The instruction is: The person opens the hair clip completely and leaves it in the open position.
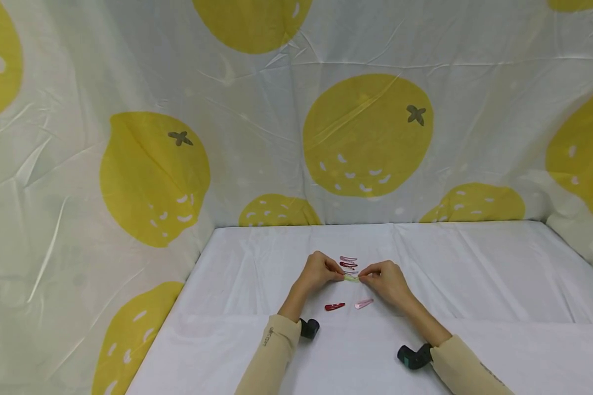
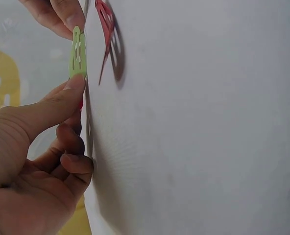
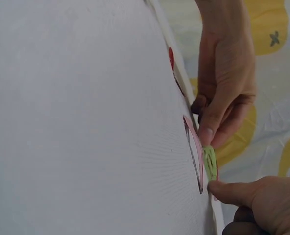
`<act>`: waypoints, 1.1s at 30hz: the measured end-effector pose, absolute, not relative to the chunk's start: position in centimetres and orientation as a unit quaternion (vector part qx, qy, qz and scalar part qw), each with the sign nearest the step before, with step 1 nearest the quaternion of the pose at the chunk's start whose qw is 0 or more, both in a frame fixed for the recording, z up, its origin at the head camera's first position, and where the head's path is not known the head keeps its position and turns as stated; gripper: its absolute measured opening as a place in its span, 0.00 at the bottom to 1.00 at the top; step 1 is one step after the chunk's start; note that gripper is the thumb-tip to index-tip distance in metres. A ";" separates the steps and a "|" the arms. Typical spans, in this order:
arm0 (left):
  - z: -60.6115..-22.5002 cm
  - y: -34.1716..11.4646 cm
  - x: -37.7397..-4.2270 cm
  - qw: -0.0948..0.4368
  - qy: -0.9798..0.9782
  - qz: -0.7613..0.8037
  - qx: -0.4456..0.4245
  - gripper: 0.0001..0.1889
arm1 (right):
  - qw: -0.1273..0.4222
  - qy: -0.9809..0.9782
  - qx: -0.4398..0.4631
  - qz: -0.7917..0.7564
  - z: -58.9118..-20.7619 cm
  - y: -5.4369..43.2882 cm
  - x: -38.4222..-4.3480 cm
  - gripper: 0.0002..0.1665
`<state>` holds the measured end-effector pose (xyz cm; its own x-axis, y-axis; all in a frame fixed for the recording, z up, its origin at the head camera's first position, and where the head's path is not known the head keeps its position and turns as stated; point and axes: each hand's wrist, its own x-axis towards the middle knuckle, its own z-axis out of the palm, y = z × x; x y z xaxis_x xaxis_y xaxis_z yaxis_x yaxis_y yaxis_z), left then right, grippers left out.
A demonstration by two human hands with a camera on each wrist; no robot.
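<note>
A light-green snap hair clip [image 1: 351, 278] is stretched between both hands over the white cloth. My left hand [image 1: 321, 271] pinches its wider end between thumb and finger, as the left wrist view also shows. At the narrow end, my right hand [image 1: 386, 282] grips the tip in the same way. Just behind the green clip, a short column of clips lies crosswise: a lavender one [image 1: 350, 272], a dark red one [image 1: 348, 265] and a pinkish-red one [image 1: 348, 259]. Nearer to me rest a red clip [image 1: 334, 306] on the left and a pink clip [image 1: 363, 303] on the right.
White cloth [image 1: 499, 274] with soft creases covers the table. A lemon-print sheet [image 1: 257, 137] hangs behind it and along the sides. Black wrist-worn devices stick out at the left cuff [image 1: 283, 332] and the right cuff [image 1: 457, 356].
</note>
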<state>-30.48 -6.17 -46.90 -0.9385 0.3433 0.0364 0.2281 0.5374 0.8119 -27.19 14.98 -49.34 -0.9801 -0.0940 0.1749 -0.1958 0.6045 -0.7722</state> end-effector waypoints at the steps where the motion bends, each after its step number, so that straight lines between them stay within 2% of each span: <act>1: -46.9 -6.2 -30.5 0.064 0.875 0.452 0.163 0.03 | 0.058 -0.894 0.080 0.437 -49.3 15.0 -27.2 0.03; 12: -46.9 -7.0 -30.2 0.071 0.880 0.450 0.132 0.02 | 0.053 -0.890 0.077 0.446 -49.0 15.2 -26.9 0.03; 22: -46.4 -9.7 -28.2 0.072 0.867 0.474 0.133 0.04 | 0.037 -0.879 0.068 0.471 -48.5 16.1 -25.7 0.06; 27: -46.2 -10.7 -27.0 0.097 0.864 0.471 0.147 0.05 | 0.012 -0.870 0.069 0.487 -48.5 16.4 -24.7 0.08; 33: -45.8 -11.4 -26.2 0.152 0.857 0.456 0.186 0.09 | -0.019 -0.860 0.097 0.500 -48.6 15.7 -23.8 0.11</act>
<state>-26.20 -11.38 -45.78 -0.8851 0.4567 -0.0901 0.1800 0.5143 0.8385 -23.78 15.72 -48.64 -0.9806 -0.1857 0.0633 -0.1469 0.4813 -0.8642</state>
